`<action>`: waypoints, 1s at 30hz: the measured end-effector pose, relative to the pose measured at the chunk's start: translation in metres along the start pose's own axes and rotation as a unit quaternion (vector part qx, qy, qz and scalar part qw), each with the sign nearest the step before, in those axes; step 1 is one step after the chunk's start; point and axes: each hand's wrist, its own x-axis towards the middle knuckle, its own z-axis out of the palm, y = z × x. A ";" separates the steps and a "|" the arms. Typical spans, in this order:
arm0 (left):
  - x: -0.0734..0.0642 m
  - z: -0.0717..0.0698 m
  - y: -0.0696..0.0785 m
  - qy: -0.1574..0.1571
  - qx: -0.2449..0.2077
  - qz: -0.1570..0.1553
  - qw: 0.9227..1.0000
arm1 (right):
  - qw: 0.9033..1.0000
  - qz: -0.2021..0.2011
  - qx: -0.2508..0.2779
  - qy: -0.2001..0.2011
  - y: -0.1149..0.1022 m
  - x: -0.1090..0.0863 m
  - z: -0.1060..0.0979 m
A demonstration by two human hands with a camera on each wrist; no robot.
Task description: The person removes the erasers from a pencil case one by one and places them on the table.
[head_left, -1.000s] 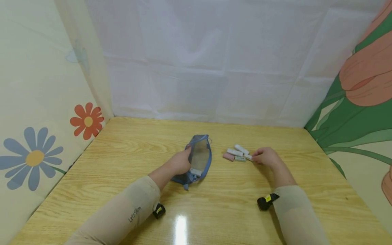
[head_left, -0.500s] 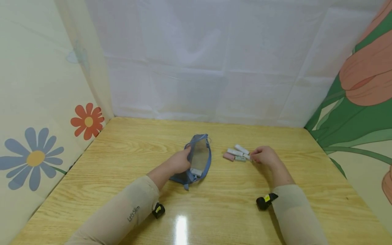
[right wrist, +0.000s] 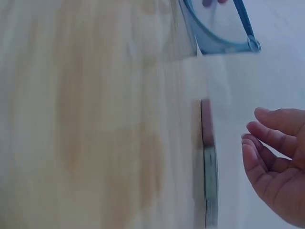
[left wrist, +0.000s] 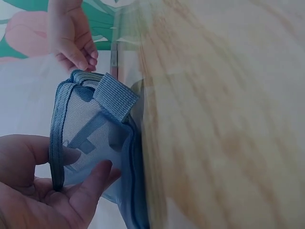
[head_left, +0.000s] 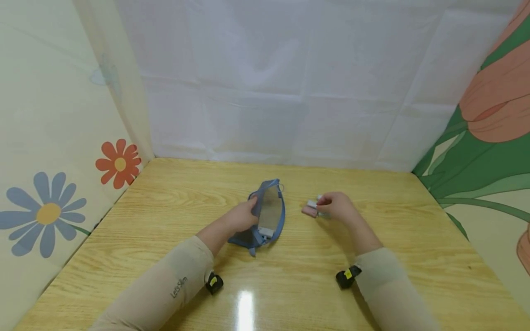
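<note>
My left hand (head_left: 240,218) holds the side of a blue mesh zip pouch (head_left: 271,207), its mouth spread wide. In the left wrist view thumb and fingers lie on either side of the zipper edge (left wrist: 56,136). Inside the pouch lies a small white block (head_left: 266,232). My right hand (head_left: 340,208) is over a little cluster of small blocks, fingers loosely bent; nothing shows between them in the right wrist view. A pink block (head_left: 309,211) and a white block (head_left: 312,203) peek out left of it. A pale green block (right wrist: 210,172) follows the pink one; the hand hides others.
A wood-grain table (head_left: 290,285) carries everything. Behind it hangs a white sheet (head_left: 269,92), with flower-printed panels at left (head_left: 49,115) and right (head_left: 492,151). Each sleeve bears a black wrist camera, such as the right one (head_left: 347,277).
My right hand has moved left from the small white block at the cluster's right end to over the cluster. The left hand and pouch have barely shifted.
</note>
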 end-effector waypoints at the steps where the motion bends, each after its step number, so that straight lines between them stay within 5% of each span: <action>1: 0.000 0.000 0.000 -0.002 -0.004 -0.002 1.000 | 1.000 -0.013 0.002 -0.005 -0.005 0.000 0.004; 7: -0.003 -0.002 0.003 -0.008 -0.021 -0.014 1.000 | 0.996 -0.085 -0.011 -0.038 -0.033 0.001 0.028; 12: -0.003 -0.001 0.004 -0.008 -0.027 -0.014 1.000 | 0.992 -0.106 -0.007 -0.072 -0.051 0.001 0.046; 21: -0.004 -0.001 0.004 -0.001 -0.025 -0.004 1.000 | 0.985 -0.119 -0.062 -0.106 -0.073 -0.003 0.063; 30: -0.003 -0.001 0.004 -0.006 -0.016 -0.002 1.000 | 0.979 -0.120 -0.006 -0.167 -0.076 -0.006 0.078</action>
